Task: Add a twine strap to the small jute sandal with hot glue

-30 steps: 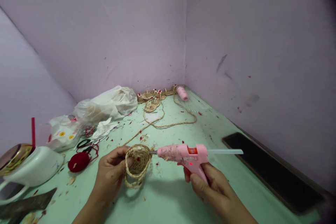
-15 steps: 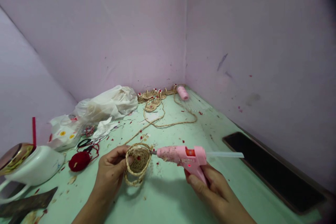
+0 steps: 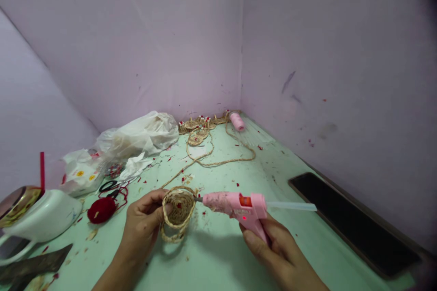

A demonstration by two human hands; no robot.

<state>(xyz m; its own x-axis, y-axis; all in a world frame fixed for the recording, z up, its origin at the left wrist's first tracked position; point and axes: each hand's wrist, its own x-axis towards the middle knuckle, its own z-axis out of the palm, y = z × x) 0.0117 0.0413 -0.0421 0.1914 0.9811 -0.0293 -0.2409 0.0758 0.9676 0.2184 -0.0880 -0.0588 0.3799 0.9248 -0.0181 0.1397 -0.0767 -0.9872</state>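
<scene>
1. The left hand (image 3: 143,232) pinches a coiled jute-rope piece (image 3: 177,211) by its left rim, thumb on the near face, and holds it on edge just above the green desk (image 3: 218,254), close to the near edge and a little left of the middle.
2. The right hand (image 3: 273,248) is closed round the grip of a pink glue gun (image 3: 239,204), with a finger at the trigger.
3. The gun's long axis runs nearly level, left to right. Its metal nozzle points left and touches, or all but touches, the right rim of the coil, while a clear glue stick (image 3: 293,207) pokes out of the back toward the desk's right side.
4. So the coil lies straight to the left of the gun hand, between the two hands. The left hand is the one in contact with it.
5. The coil is a flat spiral of tan braided cord with a looser outer loop hanging below it and a small red fleck on its face. Whether glue is coming out I cannot tell.
6. A loose cord (image 3: 218,157) trails from it toward the far corner, where more woven pieces (image 3: 200,125) and a pink thread spool (image 3: 236,121) lie.
7. Along the left side sit a red yarn ball (image 3: 101,209), crumpled plastic bags (image 3: 136,138) and a white mug (image 3: 41,220). A dark phone (image 3: 351,223) lies by the right edge.
</scene>
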